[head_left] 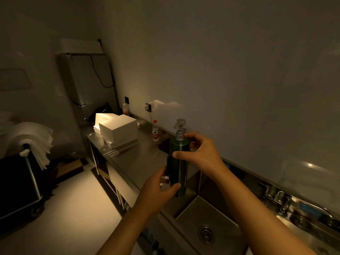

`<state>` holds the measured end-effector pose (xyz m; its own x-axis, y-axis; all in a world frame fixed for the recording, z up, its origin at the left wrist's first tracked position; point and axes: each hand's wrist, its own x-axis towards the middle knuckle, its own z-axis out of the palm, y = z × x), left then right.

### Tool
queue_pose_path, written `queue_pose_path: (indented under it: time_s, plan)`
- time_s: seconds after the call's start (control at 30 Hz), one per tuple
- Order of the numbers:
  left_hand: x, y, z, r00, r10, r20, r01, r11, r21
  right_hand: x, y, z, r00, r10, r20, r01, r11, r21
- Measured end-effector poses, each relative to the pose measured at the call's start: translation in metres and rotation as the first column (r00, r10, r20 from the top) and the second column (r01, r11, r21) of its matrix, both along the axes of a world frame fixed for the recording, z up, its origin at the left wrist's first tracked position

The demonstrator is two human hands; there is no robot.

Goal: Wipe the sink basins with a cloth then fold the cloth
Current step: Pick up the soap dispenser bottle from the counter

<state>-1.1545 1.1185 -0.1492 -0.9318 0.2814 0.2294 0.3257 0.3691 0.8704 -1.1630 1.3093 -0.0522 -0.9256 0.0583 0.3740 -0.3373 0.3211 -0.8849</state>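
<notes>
Head view, entries from nearest to farthest.

Sink basin [195, 216]: steel, drain at its floor, set below the hands. Nothing shows it wiped; in this dim light I cannot tell whether it is wet or dry.

Left hand [158, 190]: fingers and thumb wrapped round the lower part of the pump bottle.

Pump bottle [179, 166]: dark green, upright, silver pump head, held in the air above the near-left corner of the basin.

Right hand [198, 151]: grasps the bottle's upper body, thumb across the front, fingers behind near the collar.

Taps [281, 199]: along the back edge of the sink, to the right.

Counter [132, 159]: steel, left of the basin. It carries a small red-capped bottle [155, 130] and, farther along, stacked white boxes [117, 129].

Trolley [20, 188]: across the floor at far left, with white cloths [35, 140] draped over its rail.

Status: no cloth in either hand or in the basin. By my reckoning the work is at its preparatory stage; wiping and folding both remain.
</notes>
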Motion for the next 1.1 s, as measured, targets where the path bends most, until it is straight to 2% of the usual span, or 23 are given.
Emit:
queue_pose_path:
  time_s: [0.57,0.87,1.1]
  plan:
    - [-0.196,0.069,-0.002,0.998,0.044,-0.05,-0.045,0.999,-0.005,-0.189,0.071,-0.001,0.998,0.007,-0.063,-0.008,1.0,-0.012]
    - [-0.269,0.102,-0.018,0.998,-0.064,-0.014,0.064,0.998,-0.024,-0.244,0.104,-0.02,0.993,-0.104,-0.059,0.103,0.994,-0.024]
    - [-0.337,0.118,-0.038,0.974,-0.224,0.012,0.224,0.974,-0.015,-0.284,0.115,-0.036,0.965,-0.261,0.005,0.261,0.965,0.02]
